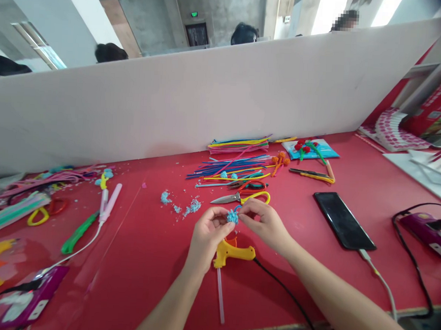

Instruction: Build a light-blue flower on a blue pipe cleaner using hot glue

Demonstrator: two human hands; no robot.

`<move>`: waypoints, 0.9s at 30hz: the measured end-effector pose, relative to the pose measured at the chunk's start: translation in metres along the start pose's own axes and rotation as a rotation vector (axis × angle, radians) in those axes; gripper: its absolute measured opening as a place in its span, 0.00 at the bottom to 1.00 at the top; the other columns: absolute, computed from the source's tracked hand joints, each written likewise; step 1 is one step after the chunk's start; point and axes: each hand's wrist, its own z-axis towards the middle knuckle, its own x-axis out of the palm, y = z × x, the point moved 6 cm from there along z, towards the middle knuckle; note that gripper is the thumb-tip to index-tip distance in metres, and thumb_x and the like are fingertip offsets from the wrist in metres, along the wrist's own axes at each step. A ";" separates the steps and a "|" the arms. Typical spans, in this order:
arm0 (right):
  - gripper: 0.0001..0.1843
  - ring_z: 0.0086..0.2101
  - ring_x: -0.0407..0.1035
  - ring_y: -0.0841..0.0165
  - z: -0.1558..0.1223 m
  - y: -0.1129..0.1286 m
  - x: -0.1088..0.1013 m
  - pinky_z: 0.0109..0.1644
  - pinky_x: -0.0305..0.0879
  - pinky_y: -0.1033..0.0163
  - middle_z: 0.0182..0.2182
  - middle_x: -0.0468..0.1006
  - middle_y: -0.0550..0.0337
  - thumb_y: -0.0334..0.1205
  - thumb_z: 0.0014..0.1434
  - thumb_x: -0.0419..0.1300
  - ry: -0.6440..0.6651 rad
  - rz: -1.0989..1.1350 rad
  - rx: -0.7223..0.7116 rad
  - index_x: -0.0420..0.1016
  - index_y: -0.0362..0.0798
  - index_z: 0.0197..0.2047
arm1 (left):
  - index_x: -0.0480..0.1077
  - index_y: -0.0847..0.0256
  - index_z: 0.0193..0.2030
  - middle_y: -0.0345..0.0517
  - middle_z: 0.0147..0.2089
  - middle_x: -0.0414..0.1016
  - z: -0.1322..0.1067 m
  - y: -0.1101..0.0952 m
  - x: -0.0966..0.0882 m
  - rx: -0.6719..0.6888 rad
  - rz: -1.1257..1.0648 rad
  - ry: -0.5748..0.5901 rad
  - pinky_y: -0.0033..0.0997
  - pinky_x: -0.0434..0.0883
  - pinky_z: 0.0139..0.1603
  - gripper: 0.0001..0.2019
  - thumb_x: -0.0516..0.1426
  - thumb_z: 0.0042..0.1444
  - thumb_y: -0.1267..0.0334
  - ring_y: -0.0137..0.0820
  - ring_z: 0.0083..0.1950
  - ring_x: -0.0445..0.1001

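Observation:
Between the fingertips of my left hand [211, 231] is a small fluffy light-blue pipe-cleaner flower [233, 216]. The fingers of my right hand [264, 221] are pinched together at its right side, by a thin blue loop at its top; what they grip there is too small to make out. Just below both hands lies a yellow glue gun [234, 252] with a clear glue stick [220, 295] pointing toward me. Right behind the hands are scissors with yellow handles [228, 199]. Light-blue fuzz clippings [192, 207] are scattered left of them.
Bundles of coloured pipe cleaners [235, 166] lie at the back against a white partition [172, 103]. A phone [343, 220] on a charging cable rests to the right. Left are a green-handled cutter [79, 234], a pink-and-white tool [109, 201], and a purple power strip [38, 296].

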 end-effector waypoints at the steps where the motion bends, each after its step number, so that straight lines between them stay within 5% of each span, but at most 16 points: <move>1: 0.07 0.33 0.68 0.68 0.000 0.000 0.000 0.37 0.61 0.63 0.29 0.74 0.60 0.34 0.56 0.57 0.004 0.002 -0.002 0.72 0.48 0.27 | 0.72 0.61 0.38 0.40 0.34 0.74 0.000 0.001 0.000 -0.004 -0.007 0.002 0.24 0.68 0.40 0.12 0.67 0.46 0.68 0.26 0.37 0.71; 27: 0.08 0.28 0.64 0.71 0.000 -0.016 0.003 0.33 0.60 0.65 0.25 0.71 0.64 0.42 0.54 0.57 -0.005 0.171 0.189 0.70 0.48 0.28 | 0.71 0.61 0.39 0.39 0.34 0.75 0.002 0.010 0.000 -0.011 -0.014 -0.014 0.21 0.68 0.39 0.12 0.66 0.48 0.67 0.24 0.36 0.72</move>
